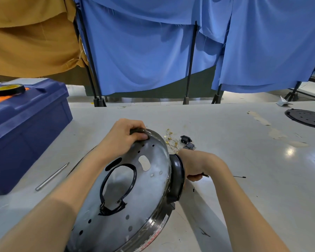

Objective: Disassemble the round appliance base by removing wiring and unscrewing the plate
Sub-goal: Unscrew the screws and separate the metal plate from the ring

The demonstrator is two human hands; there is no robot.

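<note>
- We see the round appliance base (153, 188) at the middle of the near edge of the tabletop (225, 124). It is tipped up on its rim, and its silvery, hole-punched plate faces us.
- A black ring (135, 174) lies against that plate. A black collar (177, 176) sticks out from the far side of the base, toward the right.
- Our left hand (127, 137) grips the upper rim of the base, with the fingers curled over the edge and the thumb pressed on the plate.
- Our right hand (196, 164) sits just behind the collar, its fingers closed round a dark object (205, 174). We cannot tell what that object is.
- A thin shaft (239, 176) shows just right of that hand. Whether it joins what the hand holds is unclear.
- Beyond the base, toward the middle of the tabletop, lie loose white wires (172, 141) with brass terminals. A black socket (184, 138) sits just beside them.
- A blue toolbox (25, 120) stands at the left edge, with a roll of black tape (8, 89) on its lid.
- A metal rod (52, 176) lies between the toolbox and the base.
- A round black plate (305, 118) rests at the far right edge.
- Blue curtains (144, 51) hang behind the far edge.
</note>
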